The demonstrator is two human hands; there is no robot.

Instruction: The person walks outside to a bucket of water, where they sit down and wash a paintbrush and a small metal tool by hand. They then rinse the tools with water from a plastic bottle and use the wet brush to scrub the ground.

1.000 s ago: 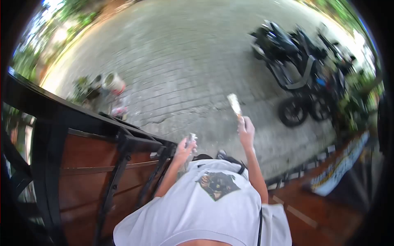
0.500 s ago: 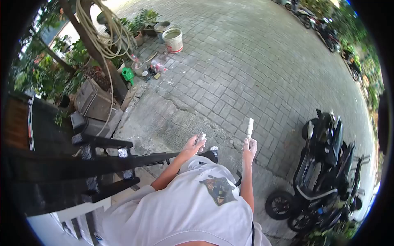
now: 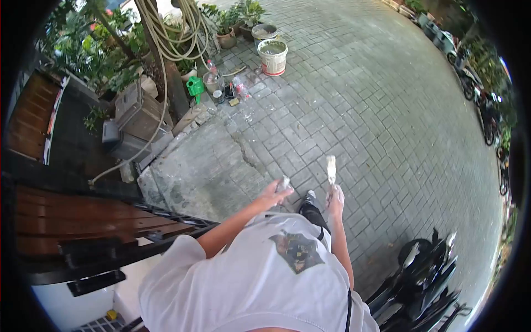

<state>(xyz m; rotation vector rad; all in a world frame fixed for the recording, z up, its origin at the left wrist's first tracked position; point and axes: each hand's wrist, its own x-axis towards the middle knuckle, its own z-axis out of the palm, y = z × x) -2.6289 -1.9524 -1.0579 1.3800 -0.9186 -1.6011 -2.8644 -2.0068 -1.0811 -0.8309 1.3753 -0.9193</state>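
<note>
Smeared with white, my left hand (image 3: 275, 195) is closed in front of the white shirt, its fingers round a small whitish and dark thing (image 3: 283, 183) that is too small to name. To the right, my right hand (image 3: 335, 200) grips the handle of a paintbrush (image 3: 331, 169), whose pale, paint-coated bristles point up and away from me. The two hands are apart, both over the ground. One shoe (image 3: 311, 195) shows between them.
Grey paving (image 3: 354, 127) stretches ahead. A white bucket (image 3: 272, 57), a green watering can (image 3: 195, 87), small containers and a hanging hose (image 3: 164, 99) are at the upper left. Black metalwork (image 3: 99, 252) lies at the left; a parked motorcycle (image 3: 423, 276) is at the lower right.
The view has turned and moved forward: the bucket and plants sit further right, the motorcycle lower. The brush now shows its broad side. Both hands keep their hold.
</note>
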